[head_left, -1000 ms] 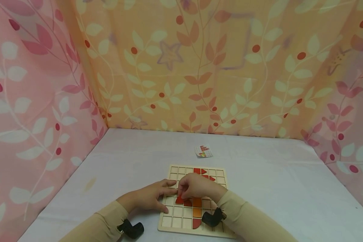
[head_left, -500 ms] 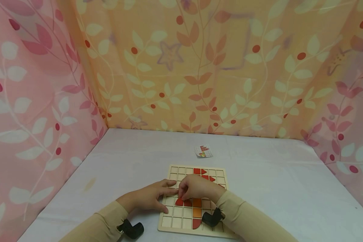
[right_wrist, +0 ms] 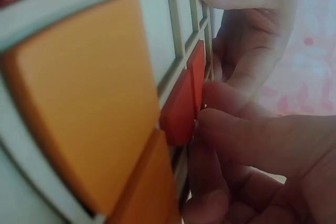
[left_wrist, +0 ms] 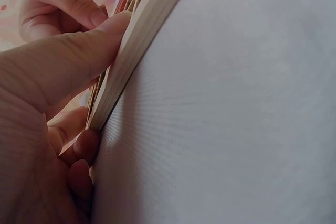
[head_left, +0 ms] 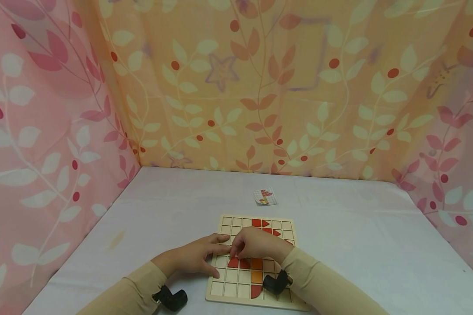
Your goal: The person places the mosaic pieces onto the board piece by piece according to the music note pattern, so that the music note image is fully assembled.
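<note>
A wooden grid board lies on the table, with red and orange tiles in some cells. My left hand rests on its left edge, fingers spread; the left wrist view shows the thumb on the rim. My right hand reaches over the board, thumb and forefinger curled at the upper edge of a red tile with a rounded corner. That tile lies in a cell left of another red tile. Beside these come two orange tiles. The right hand and forearm hide part of the board.
Behind the board lies a small pattern card on the white-covered table. Floral cloth hangs at the back and both sides. A red rounded tile sits low on the board. Black wrist mounts are on both sleeves.
The red rounded tile, tilted in the right fingers a second ago, now lies flatter in its cell. The right fingertips have shifted slightly to the left. My left hand has stayed still.
</note>
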`<state>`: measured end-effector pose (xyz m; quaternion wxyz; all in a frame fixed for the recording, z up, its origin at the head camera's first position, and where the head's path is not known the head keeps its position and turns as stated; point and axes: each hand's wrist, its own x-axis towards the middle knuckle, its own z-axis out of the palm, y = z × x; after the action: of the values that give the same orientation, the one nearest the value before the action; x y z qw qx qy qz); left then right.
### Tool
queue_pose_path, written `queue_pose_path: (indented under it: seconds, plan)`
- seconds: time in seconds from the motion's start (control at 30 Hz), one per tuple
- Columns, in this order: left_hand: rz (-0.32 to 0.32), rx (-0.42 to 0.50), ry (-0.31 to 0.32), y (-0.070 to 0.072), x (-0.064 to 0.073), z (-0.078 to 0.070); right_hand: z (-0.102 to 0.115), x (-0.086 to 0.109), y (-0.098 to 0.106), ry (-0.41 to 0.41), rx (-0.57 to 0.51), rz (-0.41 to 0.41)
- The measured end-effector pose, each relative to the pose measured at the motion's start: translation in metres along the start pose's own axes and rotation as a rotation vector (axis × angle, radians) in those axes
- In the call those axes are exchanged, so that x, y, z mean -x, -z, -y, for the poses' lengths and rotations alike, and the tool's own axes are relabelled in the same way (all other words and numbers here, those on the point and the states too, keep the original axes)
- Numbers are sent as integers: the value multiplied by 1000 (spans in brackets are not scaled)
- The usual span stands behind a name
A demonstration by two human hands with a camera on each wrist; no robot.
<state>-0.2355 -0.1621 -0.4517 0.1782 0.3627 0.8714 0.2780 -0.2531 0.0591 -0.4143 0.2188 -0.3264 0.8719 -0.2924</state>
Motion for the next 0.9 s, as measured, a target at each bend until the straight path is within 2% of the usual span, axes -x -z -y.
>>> queue_pose_path:
  seconds: [0.17, 0.47, 0.73, 0.9]
  plan:
    - [3, -2, 1, 0, 0, 0, -1, 1, -1, -23, 12, -3]
    - [12, 1, 11, 0, 0, -1, -5, 15, 13, 39, 59, -36]
    - [17, 12, 22, 0, 0, -4, -26, 50, 34, 54, 8, -96]
    - [11, 15, 24, 0, -1, -2, -44, 77, 46, -4, -28, -143]
